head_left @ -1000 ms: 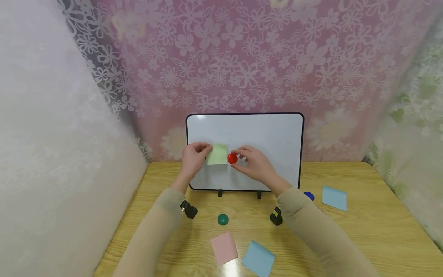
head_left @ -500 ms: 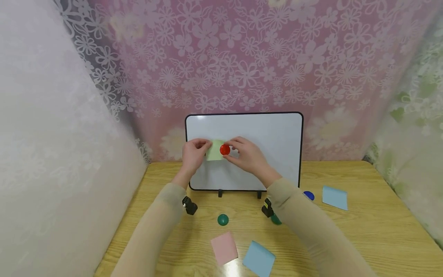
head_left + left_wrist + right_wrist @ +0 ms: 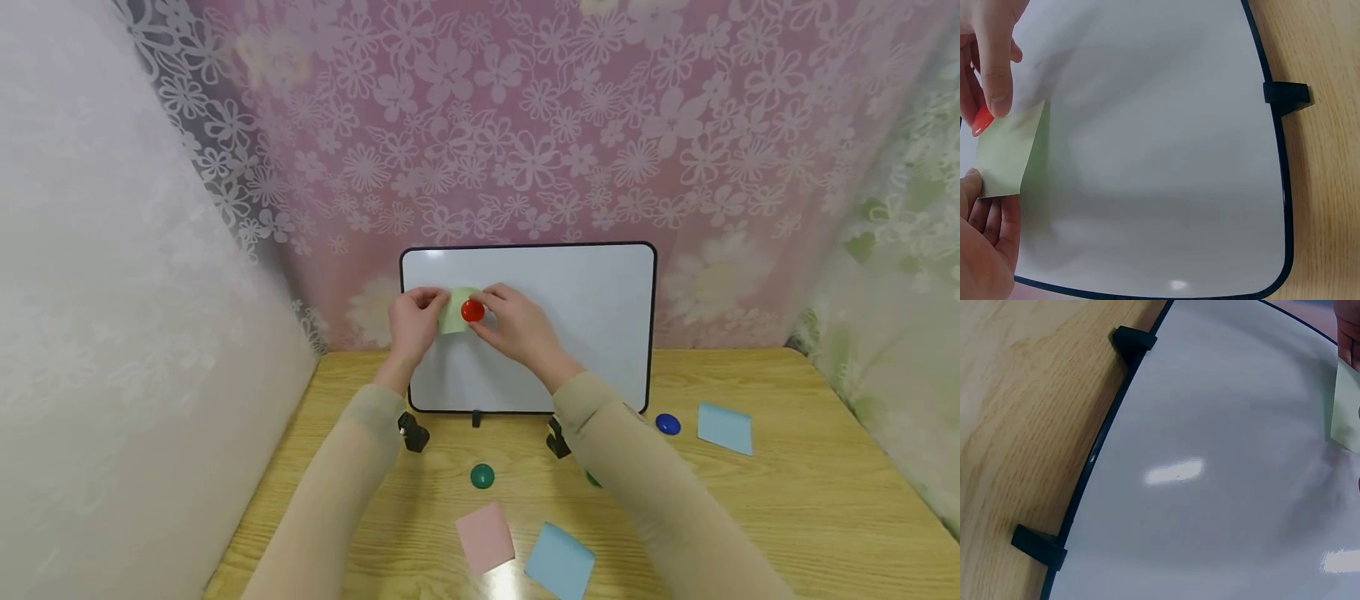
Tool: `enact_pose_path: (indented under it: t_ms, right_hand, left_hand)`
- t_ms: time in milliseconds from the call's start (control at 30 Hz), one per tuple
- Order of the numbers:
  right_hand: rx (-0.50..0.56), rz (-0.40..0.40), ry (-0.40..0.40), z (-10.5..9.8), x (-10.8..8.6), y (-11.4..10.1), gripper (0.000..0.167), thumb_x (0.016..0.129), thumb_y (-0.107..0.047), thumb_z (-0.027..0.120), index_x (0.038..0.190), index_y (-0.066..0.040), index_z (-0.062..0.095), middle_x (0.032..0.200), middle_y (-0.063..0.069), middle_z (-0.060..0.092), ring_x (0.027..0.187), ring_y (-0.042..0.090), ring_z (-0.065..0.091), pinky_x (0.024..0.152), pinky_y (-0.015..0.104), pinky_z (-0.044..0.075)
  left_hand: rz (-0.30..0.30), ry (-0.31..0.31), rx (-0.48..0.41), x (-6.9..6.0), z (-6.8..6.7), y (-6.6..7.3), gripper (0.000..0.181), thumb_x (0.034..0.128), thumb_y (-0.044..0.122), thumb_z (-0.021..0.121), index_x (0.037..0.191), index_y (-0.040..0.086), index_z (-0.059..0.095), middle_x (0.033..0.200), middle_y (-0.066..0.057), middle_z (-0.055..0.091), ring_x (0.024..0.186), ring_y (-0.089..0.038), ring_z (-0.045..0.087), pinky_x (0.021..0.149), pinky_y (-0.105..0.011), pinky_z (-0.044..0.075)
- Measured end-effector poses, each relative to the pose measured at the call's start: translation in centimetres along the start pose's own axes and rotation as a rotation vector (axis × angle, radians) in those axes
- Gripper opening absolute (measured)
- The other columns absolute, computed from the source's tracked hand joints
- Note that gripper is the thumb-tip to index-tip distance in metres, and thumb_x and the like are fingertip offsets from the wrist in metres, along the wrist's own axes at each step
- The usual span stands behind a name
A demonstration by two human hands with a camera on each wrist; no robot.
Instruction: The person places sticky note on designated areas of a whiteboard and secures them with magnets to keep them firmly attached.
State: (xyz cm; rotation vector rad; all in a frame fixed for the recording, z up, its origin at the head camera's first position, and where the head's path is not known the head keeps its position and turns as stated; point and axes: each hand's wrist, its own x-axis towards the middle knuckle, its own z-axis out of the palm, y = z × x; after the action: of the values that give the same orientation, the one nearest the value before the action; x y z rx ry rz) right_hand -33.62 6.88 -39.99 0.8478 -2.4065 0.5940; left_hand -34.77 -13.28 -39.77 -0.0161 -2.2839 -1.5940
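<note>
In the head view a pale green paper note [image 3: 452, 315] is held against the left part of a whiteboard [image 3: 585, 325]. My left hand [image 3: 412, 326] pinches the note's left edge between thumb and fingers. From the other side my right hand [image 3: 519, 327] grips a round red magnet [image 3: 472, 311] by its rim, over the note's right part. The left wrist view has the green note [image 3: 1007, 153] with its lower corner standing off the board, and the red magnet [image 3: 983, 120] beside the right thumb. Whether the magnet touches the paper cannot be told.
On the wooden table [image 3: 810, 517] lie a green magnet [image 3: 482, 476], a blue magnet [image 3: 668, 424], a pink note [image 3: 486, 537] and blue notes [image 3: 561, 560], one of them [image 3: 724, 428] at the right. The right forearm partly covers another green magnet [image 3: 593, 479]. Black feet [image 3: 1040, 545] support the whiteboard.
Both hands have moved up, carrying the green note higher on the board. My right hand has brought the red magnet leftward from beside the note to over its right part.
</note>
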Motion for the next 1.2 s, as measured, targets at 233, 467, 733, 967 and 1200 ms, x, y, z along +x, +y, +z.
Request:
enact_pose_path:
  t_ms: [233, 467, 733, 967, 1200]
  right_hand:
    - [-0.049, 0.023, 0.007, -0.2, 1.1, -0.2, 0.047, 0.094, -0.027, 0.086, 0.133, -0.005, 0.073, 0.124, 0.012, 0.07, 0.112, 0.027, 0.068, 0.096, 0.038, 0.059]
    - [-0.058, 0.068, 0.011, -0.2, 1.8, -0.4, 0.044, 0.096, -0.028, 0.084, 0.132, -0.006, 0.074, 0.126, 0.012, 0.069, 0.115, 0.028, 0.067, 0.099, 0.039, 0.057]
    - [-0.078, 0.083, 0.007, -0.2, 2.5, -0.6, 0.045, 0.096, -0.028, 0.084, 0.134, -0.007, 0.073, 0.126, 0.011, 0.069, 0.114, 0.027, 0.066, 0.098, 0.038, 0.058]
    - [-0.101, 0.096, -0.002, -0.4, 3.3, -0.8, 0.045, 0.096, -0.03, 0.084, 0.134, -0.007, 0.073, 0.127, 0.011, 0.069, 0.114, 0.028, 0.067, 0.098, 0.038, 0.058]
    - [-0.131, 0.121, -0.024, 0.0, 4.0, -1.0, 0.045, 0.098, -0.031, 0.082, 0.136, -0.009, 0.073, 0.128, 0.01, 0.069, 0.114, 0.027, 0.067, 0.095, 0.039, 0.059]
  left_hand:
    - [0.018, -0.003, 0.033, 0.8, -0.1, 0.3, 0.024, 0.1025, 0.027, 0.077, 0.11, 0.005, 0.083, 0.102, -0.009, 0.079, 0.093, -0.022, 0.066, 0.073, -0.029, 0.053]
    - [0.01, 0.014, 0.048, 1.0, -0.1, 0.6, 0.024, 0.1028, 0.028, 0.077, 0.111, 0.006, 0.083, 0.103, -0.007, 0.078, 0.096, -0.022, 0.065, 0.078, -0.03, 0.053]
    - [0.033, 0.024, 0.061, 1.4, 0.0, 0.6, 0.021, 0.1006, 0.025, 0.079, 0.107, 0.006, 0.085, 0.101, -0.008, 0.079, 0.095, -0.022, 0.067, 0.077, -0.029, 0.051]
    - [0.034, 0.022, 0.066, 1.5, 0.0, 0.6, 0.021, 0.0998, 0.025, 0.08, 0.106, 0.006, 0.085, 0.1, -0.009, 0.08, 0.095, -0.021, 0.068, 0.075, -0.028, 0.05]
    - [0.034, 0.019, 0.062, 1.3, -0.1, 0.9, 0.022, 0.1014, 0.026, 0.078, 0.109, 0.005, 0.084, 0.102, -0.009, 0.079, 0.096, -0.023, 0.066, 0.076, -0.03, 0.051]
